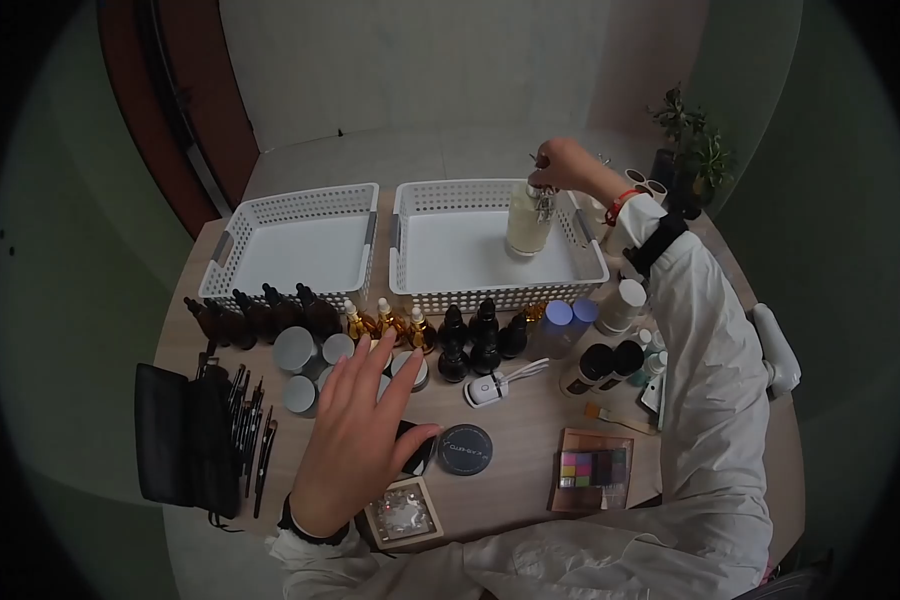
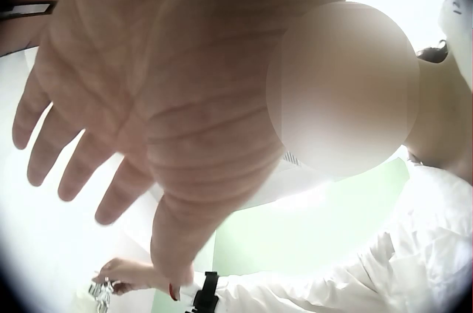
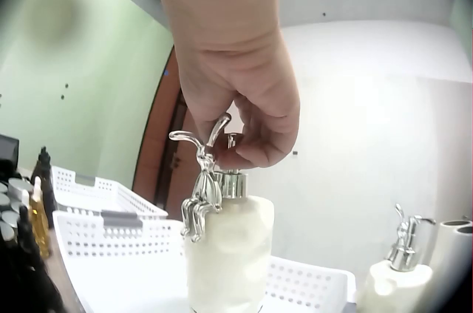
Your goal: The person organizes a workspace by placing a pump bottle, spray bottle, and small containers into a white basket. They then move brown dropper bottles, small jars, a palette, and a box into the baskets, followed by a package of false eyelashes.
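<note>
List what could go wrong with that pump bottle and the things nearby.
The right hand grips the pump bottle by its top, so it might slip or tip. Pressing down might trigger the pump. The right sleeve reaches past black-capped bottles and could brush one over.

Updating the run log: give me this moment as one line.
right hand: grips rabbit-figure pump bottle from above | bottle: over right white basket, contact unclear | left hand: spread, holding nothing
</note>
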Action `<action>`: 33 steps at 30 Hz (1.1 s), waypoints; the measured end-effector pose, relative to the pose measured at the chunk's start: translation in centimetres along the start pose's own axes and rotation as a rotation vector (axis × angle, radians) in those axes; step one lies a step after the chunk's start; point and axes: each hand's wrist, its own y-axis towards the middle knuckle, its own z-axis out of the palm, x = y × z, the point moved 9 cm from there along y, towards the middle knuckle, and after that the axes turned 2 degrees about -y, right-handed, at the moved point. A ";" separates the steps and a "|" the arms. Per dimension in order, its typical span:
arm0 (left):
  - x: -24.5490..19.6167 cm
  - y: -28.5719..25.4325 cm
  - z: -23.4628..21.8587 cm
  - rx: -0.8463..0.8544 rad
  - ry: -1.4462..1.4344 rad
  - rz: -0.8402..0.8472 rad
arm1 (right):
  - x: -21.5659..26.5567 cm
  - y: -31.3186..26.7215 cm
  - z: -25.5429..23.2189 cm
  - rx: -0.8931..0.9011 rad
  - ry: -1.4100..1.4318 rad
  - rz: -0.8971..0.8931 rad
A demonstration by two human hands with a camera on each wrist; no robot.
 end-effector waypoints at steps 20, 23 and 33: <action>2.0 1.3 -2.0 -0.539 -0.701 -0.001 | 24.1 -17.2 -10.0 0.134 0.668 -0.402; 1.5 1.4 -1.7 -0.469 -0.768 0.057 | 25.1 -17.9 -10.1 0.374 0.830 -0.565; 0.7 0.8 -1.5 -0.300 -1.000 0.109 | 25.9 -19.6 -11.9 0.488 0.788 -0.897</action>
